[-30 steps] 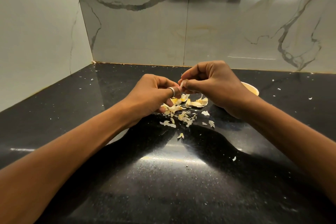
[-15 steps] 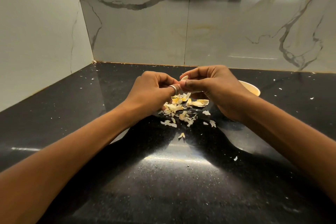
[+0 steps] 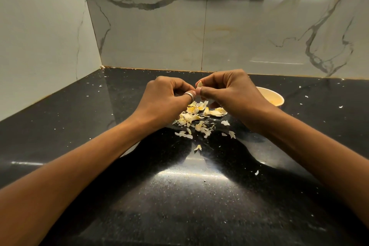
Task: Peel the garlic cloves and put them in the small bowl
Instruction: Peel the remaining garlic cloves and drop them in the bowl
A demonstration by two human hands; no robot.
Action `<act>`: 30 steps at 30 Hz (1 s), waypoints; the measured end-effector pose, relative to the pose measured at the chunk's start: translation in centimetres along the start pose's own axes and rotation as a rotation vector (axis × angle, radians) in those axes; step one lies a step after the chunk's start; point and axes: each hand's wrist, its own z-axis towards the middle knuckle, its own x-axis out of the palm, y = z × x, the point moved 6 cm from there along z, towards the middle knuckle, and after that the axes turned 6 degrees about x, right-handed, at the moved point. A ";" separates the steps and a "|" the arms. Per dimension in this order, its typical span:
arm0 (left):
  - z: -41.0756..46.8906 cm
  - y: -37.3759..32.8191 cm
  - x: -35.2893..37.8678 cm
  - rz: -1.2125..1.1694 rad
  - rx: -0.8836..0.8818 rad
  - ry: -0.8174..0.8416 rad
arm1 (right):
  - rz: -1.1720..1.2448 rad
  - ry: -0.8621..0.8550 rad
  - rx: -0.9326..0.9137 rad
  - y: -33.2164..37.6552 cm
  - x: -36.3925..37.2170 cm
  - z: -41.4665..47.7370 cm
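Black speckled worktop is being viewed from above, with both forearms being stretched across it. Pale yellow-white peel scraps are being kept heaped just below the hands. Garlic clove: small and pale, with only its pointed tip being shown. It is being pinched in a narrow grip between thumb and forefinger of the right hand, the tip protruding above the grip. Left hand, wearing a silver ring, is being held curled against the right thumb; its contact with the clove cannot be told. Cream small bowl is being partly hidden behind the right hand.
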 end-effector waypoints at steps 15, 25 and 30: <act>-0.1 -0.7 -0.2 0.129 0.080 -0.063 | -0.453 -0.112 -0.272 1.4 0.7 -0.7; -0.1 0.1 0.4 0.021 -0.044 -0.026 | -0.426 -0.101 -0.271 1.4 0.8 -0.8; -0.1 0.9 0.7 -0.141 -0.176 0.015 | -0.337 -0.061 -0.178 0.9 0.6 -0.4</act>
